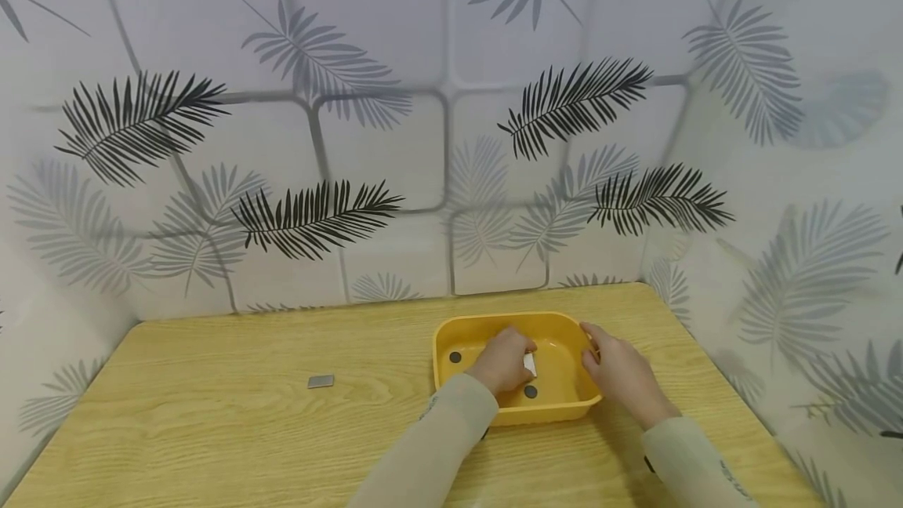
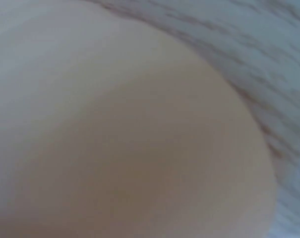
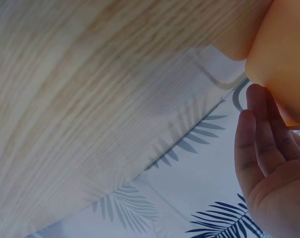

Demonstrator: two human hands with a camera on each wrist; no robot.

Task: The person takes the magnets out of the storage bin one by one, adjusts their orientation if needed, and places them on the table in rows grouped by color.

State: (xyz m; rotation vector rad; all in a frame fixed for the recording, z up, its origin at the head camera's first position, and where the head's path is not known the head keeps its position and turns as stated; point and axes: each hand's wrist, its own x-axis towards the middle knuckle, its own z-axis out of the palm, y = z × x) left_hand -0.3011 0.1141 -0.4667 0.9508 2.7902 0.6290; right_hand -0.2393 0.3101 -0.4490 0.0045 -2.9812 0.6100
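A yellow plastic basin [image 1: 543, 416] stands on the wooden table, toward the right. My left hand [image 1: 502, 359] reaches down inside it and pinches a small white piece [image 1: 530, 364] whose exact kind I cannot make out. Near that hand, dark round discs [image 1: 531, 392] lie on the basin floor. At the basin's right side, my right hand [image 1: 621, 371] holds the wall, thumb over the rim. In the right wrist view its fingers [image 3: 259, 124] lie along the orange-looking outside. Only blurred sleeve and table grain fill the left wrist view.
A small grey rectangular piece [image 1: 320, 381] lies on the table [image 1: 233, 422], left of the basin. Behind and at both sides rises a pale curtain-like backdrop [image 1: 381, 155] with a leaf print, meeting the table's far edge.
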